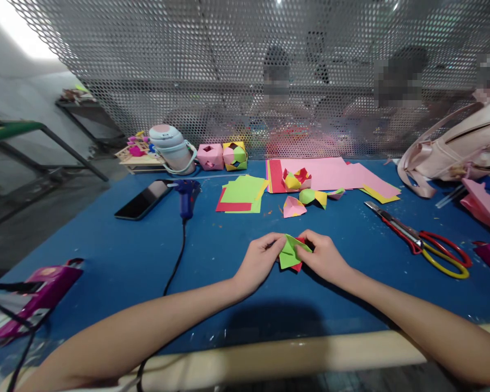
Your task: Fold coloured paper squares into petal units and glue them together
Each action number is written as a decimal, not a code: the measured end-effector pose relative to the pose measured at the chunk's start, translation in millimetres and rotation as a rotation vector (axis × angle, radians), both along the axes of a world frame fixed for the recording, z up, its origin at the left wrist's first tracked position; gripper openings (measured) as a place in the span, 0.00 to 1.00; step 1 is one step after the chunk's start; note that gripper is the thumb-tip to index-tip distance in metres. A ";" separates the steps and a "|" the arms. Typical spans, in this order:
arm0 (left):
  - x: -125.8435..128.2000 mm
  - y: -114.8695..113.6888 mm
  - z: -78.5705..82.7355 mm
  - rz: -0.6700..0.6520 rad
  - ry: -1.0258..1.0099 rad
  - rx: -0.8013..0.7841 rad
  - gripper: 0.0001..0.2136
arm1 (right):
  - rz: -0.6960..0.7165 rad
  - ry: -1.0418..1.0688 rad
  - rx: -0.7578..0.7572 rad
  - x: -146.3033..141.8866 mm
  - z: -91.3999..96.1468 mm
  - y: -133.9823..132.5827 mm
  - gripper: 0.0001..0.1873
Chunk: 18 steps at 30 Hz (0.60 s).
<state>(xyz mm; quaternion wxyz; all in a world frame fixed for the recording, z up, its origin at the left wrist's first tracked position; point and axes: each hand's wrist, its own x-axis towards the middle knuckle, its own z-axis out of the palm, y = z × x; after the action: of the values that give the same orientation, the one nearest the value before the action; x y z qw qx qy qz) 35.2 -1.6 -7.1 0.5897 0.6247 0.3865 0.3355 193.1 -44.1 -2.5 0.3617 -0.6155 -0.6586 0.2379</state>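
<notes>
Close to the table's front, my left hand (260,257) pinches the left side of a folded green paper piece (288,256). My right hand (323,255) grips its right side, the thumb lying over the green face. Red paper (297,267) shows from behind the green, below and at the top right; whether the two are joined I cannot tell. Just beyond my hands rests a small pink folded paper piece (294,207). Beside it lie green and yellow folded pieces (313,197), and a red and yellow folded paper form (296,179) sits on pink sheets (329,171).
On the left are a blue glue gun (185,197) with a trailing cord, a phone (142,200) and a flask (172,148). Green and red paper squares (244,195) lie mid-table. Scissors (441,254) and a cutter knife (396,227) are right, below a pink bag (453,139). Perforated mesh (228,71) stands behind.
</notes>
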 end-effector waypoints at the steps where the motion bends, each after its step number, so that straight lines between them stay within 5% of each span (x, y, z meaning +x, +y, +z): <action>1: -0.3 0.0 -0.1 -0.009 -0.013 -0.024 0.15 | 0.004 0.007 -0.005 0.2 0.5 -0.1 0.04; 10: -1.0 0.9 1.2 -0.004 0.020 0.063 0.13 | 0.040 0.008 -0.025 0.4 0.7 -0.8 0.05; 18: 3.0 -2.9 1.3 -0.015 0.012 -0.033 0.11 | 0.106 -0.076 0.106 2.8 2.7 -2.3 0.05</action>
<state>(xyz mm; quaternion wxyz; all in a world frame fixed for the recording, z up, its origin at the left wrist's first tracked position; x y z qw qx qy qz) 38.1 -4.6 -5.9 0.6000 0.6199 0.3908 0.3209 195.9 -46.4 0.1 0.3555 -0.5683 -0.7151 0.1983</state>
